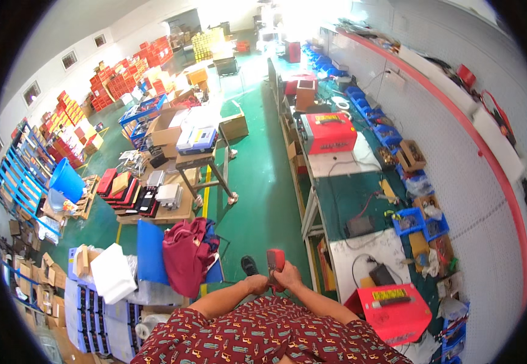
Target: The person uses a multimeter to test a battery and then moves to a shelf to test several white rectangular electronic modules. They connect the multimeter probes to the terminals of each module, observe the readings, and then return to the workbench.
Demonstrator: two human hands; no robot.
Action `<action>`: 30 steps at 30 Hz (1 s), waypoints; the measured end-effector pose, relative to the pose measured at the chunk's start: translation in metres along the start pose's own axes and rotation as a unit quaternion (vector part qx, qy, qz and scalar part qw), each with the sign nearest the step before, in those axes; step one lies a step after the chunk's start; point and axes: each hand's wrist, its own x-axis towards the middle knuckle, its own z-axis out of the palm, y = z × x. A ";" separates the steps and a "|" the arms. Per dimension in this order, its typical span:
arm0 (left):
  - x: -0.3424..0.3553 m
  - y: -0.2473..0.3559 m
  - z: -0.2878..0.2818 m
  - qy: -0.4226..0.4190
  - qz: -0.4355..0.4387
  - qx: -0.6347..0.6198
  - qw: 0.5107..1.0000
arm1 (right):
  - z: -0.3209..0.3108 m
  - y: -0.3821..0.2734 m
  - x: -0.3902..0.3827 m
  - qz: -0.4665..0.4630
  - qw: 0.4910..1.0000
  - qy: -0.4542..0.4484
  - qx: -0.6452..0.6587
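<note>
The red tool is out in front of you, right hand fingers wrapped round it, probably for steadiness; left hand is right beside it, can't tell those fingers.

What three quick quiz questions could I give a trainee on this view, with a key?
1. Multiple choice: what is in the person's right hand?
A) a white foam block
B) a red handheld device
C) a blue parts tray

2. True or false: the maroon cloth lies to the person's left.

3. Fill in the colour: the nearest box-shaped machine on the workbench at the right is ____.

Key:
1. B
2. True
3. Red
</note>
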 end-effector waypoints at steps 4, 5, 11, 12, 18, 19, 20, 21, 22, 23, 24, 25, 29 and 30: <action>0.053 -0.032 -0.065 -0.011 -0.007 -0.046 0.999 | -0.002 0.000 0.091 0.038 0.998 0.017 -0.055; 0.058 -0.051 -0.071 -0.001 0.008 -0.057 0.998 | 0.001 -0.005 0.111 0.045 0.997 0.016 -0.068; 0.058 -0.158 -0.204 0.051 -0.038 -0.083 0.994 | 0.002 -0.071 0.227 0.037 0.998 0.036 -0.029; 0.062 -0.174 -0.221 0.054 -0.049 -0.090 0.993 | 0.009 -0.078 0.243 0.032 0.998 0.051 -0.022; 0.111 -0.234 -0.300 0.089 -0.041 -0.110 0.989 | 0.007 -0.133 0.333 0.042 0.994 0.086 0.050; 0.119 -0.239 -0.314 0.083 -0.035 -0.113 0.990 | 0.004 -0.143 0.348 0.050 0.994 0.086 0.047; 0.127 -0.245 -0.327 0.077 -0.029 -0.116 0.990 | 0.000 -0.153 0.364 0.056 0.994 0.085 0.044; 0.136 -0.252 -0.342 0.070 -0.023 -0.117 0.990 | -0.002 -0.160 0.382 0.064 0.993 0.086 0.043; 0.148 -0.259 -0.359 0.065 -0.020 -0.116 0.991 | -0.004 -0.164 0.404 0.063 0.993 0.090 0.047; 0.161 -0.267 -0.376 0.071 -0.017 -0.114 0.991 | -0.008 -0.166 0.428 0.062 0.992 0.094 0.051; 0.173 -0.272 -0.397 0.073 -0.010 -0.110 0.991 | -0.012 -0.166 0.450 0.066 0.991 0.102 0.056; 0.181 -0.283 -0.414 0.077 -0.013 -0.108 0.991 | -0.016 -0.179 0.473 0.055 0.990 0.101 0.077; 0.243 -0.375 -0.464 0.127 -0.017 -0.105 0.986 | -0.030 -0.221 0.587 0.001 0.987 0.085 0.137; 0.252 -0.395 -0.487 0.142 -0.029 -0.130 0.981 | -0.044 -0.246 0.615 -0.036 0.984 0.071 0.157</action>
